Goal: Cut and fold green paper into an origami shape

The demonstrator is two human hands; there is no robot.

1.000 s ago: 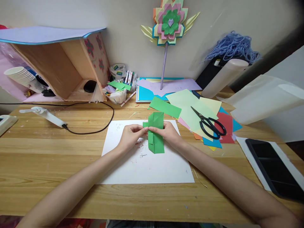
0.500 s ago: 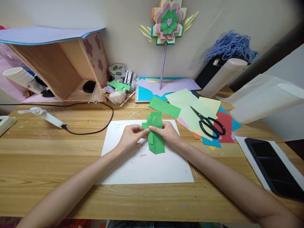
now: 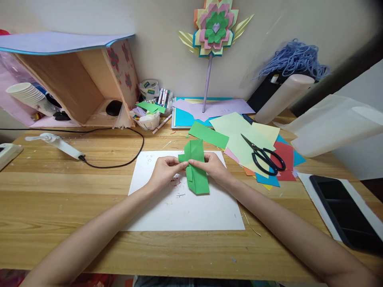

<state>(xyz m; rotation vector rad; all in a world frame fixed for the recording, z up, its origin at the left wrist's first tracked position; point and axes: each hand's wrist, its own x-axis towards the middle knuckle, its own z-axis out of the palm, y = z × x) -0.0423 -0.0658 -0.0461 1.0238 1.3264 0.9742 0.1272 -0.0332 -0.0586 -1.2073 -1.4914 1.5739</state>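
Note:
A folded piece of green paper [image 3: 198, 180] is held upright over a white sheet [image 3: 149, 217] on the wooden table. My left hand [image 3: 165, 172] pinches its left edge, thumb in front, near a small folded flap. From the right, my right hand [image 3: 213, 166] grips the same paper, its thumb laid across the front and its fingers partly hidden behind. Both thumb tips nearly meet at the paper's middle. Beyond it lies a flat green strip [image 3: 208, 134].
Black-handled scissors [image 3: 263, 156] rest on coloured paper sheets [image 3: 231, 129] to the right. A phone [image 3: 344, 211] lies at the far right. On the left are a white hot glue gun [image 3: 60, 146] with its cord and a cardboard box [image 3: 119, 79]. A paper flower [image 3: 216, 28] stands behind.
The view has shifted slightly. The green paper's lower end has tilted a little to the right; both hands keep their hold on it.

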